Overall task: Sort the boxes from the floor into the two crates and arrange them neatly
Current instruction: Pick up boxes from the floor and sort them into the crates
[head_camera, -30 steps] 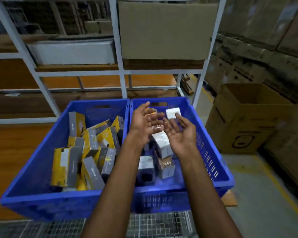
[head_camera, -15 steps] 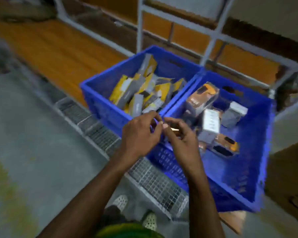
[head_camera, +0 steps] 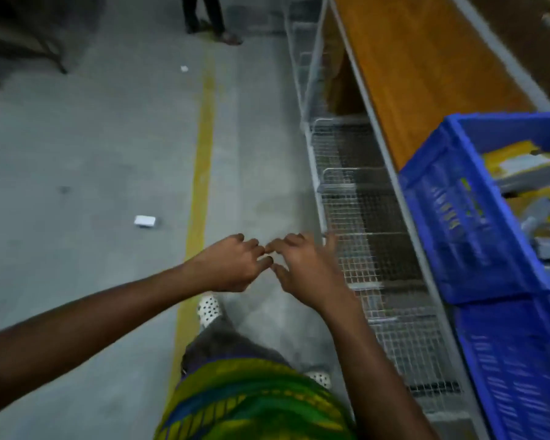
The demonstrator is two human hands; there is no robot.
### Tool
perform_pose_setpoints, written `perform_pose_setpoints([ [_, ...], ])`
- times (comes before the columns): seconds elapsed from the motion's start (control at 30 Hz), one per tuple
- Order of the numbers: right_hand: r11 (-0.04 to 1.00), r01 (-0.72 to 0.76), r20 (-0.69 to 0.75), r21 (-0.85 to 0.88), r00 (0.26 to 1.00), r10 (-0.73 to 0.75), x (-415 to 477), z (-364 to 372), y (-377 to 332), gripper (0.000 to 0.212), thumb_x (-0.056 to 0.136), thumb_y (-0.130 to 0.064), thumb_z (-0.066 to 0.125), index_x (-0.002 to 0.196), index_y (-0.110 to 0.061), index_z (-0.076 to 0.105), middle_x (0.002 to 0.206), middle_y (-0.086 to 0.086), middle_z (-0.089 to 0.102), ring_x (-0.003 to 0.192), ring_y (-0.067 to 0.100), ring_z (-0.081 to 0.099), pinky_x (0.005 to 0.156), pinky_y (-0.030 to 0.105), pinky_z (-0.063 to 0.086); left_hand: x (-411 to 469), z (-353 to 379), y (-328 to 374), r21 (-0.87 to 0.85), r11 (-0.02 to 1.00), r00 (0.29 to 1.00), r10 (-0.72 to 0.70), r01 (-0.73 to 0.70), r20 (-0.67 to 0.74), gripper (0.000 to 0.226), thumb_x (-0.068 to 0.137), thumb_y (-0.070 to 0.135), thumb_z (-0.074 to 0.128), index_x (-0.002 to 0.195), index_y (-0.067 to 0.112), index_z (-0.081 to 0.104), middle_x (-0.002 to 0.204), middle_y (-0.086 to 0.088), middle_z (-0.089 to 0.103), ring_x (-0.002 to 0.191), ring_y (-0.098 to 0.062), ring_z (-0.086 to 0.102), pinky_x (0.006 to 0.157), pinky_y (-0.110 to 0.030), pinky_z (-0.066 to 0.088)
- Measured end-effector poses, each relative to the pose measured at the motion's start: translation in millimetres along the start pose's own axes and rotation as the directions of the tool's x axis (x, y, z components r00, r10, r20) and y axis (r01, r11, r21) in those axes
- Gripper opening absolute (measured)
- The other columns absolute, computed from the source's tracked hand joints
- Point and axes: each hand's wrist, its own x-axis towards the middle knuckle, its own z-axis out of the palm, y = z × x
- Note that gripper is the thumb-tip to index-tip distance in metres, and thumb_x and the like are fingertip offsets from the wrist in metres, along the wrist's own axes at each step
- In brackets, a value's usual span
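Since a second ago the view has swung left: both hands have left the crates (head_camera: pixel 458 223), now at the right edge with yellow boxes (head_camera: pixel 518 163) inside. Left hand (head_camera: pixel 232 265) and right hand (head_camera: pixel 302 271) meet at the fingertips, loosely curled, with nothing visibly held. A white box (head_camera: pixel 145 221) lies on the floor (head_camera: pixel 77 138), left of the yellow line (head_camera: pixel 200 154).
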Motion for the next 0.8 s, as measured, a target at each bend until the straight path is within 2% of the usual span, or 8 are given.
perform_pose_setpoints([
  [0.1,0.983,0.118,0.231,-0.138,0.969,-0.083,49.2,29.6,-49.2,0.034,0.098,-0.038,0.057,0.131,-0.031,0.058,0.132,-0.002,0.059,0.132,0.024,0.045,0.109,0.067,0.018,-50.1,56.2,-43.3,-0.011,1.000,0.964,-0.002,0.005,0.266,0.037,0.079,0.020,0.062,0.115,0.012,0.062,0.088,-0.009,0.067,0.076,-0.029,0.066,0.059,-0.034,0.047],
  [0.23,0.929,0.260,0.362,-0.263,0.919,-0.154,132.0,69.7,-114.0,0.038,0.098,-0.037,0.055,0.134,-0.028,0.057,0.135,0.002,0.058,0.134,0.027,0.044,0.111,0.071,0.017,-118.4,131.1,-124.9,-0.037,0.888,0.781,-0.384,0.459,0.493,0.037,0.092,0.020,0.048,0.128,0.013,0.051,0.109,-0.011,0.066,0.099,-0.035,0.066,0.070,-0.036,0.046],
  [0.3,0.901,0.308,0.397,-0.306,0.901,-0.174,175.8,85.4,-140.2,0.039,0.099,-0.036,0.053,0.136,-0.026,0.055,0.136,0.004,0.058,0.134,0.027,0.045,0.112,0.071,0.017,-144.9,164.7,-147.2,-0.088,0.826,0.717,-0.425,0.557,0.553,0.041,0.090,0.021,0.050,0.129,0.014,0.052,0.109,-0.012,0.067,0.098,-0.036,0.067,0.073,-0.038,0.049],
  [0.4,0.868,0.363,0.466,-0.339,0.866,-0.181,237.1,102.8,-179.6,0.039,0.100,-0.034,0.052,0.137,-0.026,0.054,0.137,0.005,0.057,0.134,0.027,0.045,0.112,0.071,0.017,-178.2,201.7,-148.9,-0.220,0.950,0.797,-0.047,0.223,0.603,0.048,0.083,0.019,0.059,0.131,0.017,0.057,0.106,-0.009,0.069,0.097,-0.033,0.069,0.073,-0.033,0.047],
  [0.47,0.857,0.373,0.519,-0.355,0.841,-0.151,264.4,105.0,-197.1,0.039,0.100,-0.036,0.051,0.138,-0.027,0.052,0.137,0.004,0.057,0.133,0.026,0.046,0.111,0.069,0.018,-195.3,206.8,-176.9,-0.313,0.927,0.806,0.020,0.206,0.591,0.047,0.071,0.021,0.070,0.118,0.021,0.069,0.091,-0.006,0.071,0.084,-0.030,0.071,0.065,-0.028,0.046],
  [0.53,0.859,0.375,0.514,-0.349,0.843,-0.159,288.0,108.2,-211.3,0.039,0.100,-0.039,0.049,0.137,-0.028,0.052,0.136,0.003,0.057,0.132,0.026,0.047,0.110,0.067,0.021,-212.0,213.2,-218.0,-0.326,0.856,0.827,-0.185,0.401,0.531,0.049,0.074,0.022,0.068,0.122,0.017,0.065,0.094,-0.008,0.070,0.085,-0.032,0.070,0.065,-0.030,0.046],
  [0.63,0.842,0.403,0.518,-0.360,0.836,-0.179,324.6,116.6,-228.3,0.038,0.100,-0.039,0.048,0.136,-0.029,0.052,0.135,0.002,0.058,0.131,0.026,0.049,0.110,0.066,0.022,-227.9,228.2,-266.4,-0.293,0.664,0.704,-0.511,0.688,0.494,0.046,0.089,0.026,0.055,0.133,0.012,0.049,0.111,-0.012,0.065,0.100,-0.035,0.066,0.072,-0.035,0.048],
  [0.8,0.844,0.430,0.589,-0.321,0.788,-0.177,402.3,145.0,-247.9,0.036,0.099,-0.040,0.051,0.133,-0.030,0.055,0.134,0.001,0.058,0.131,0.024,0.049,0.111,0.064,0.023,-261.9,245.6,-296.0,-0.356,0.507,0.614,-0.556,0.785,0.561,0.041,0.089,0.028,0.052,0.129,0.017,0.053,0.111,-0.009,0.069,0.099,-0.035,0.067,0.071,-0.032,0.043],
])
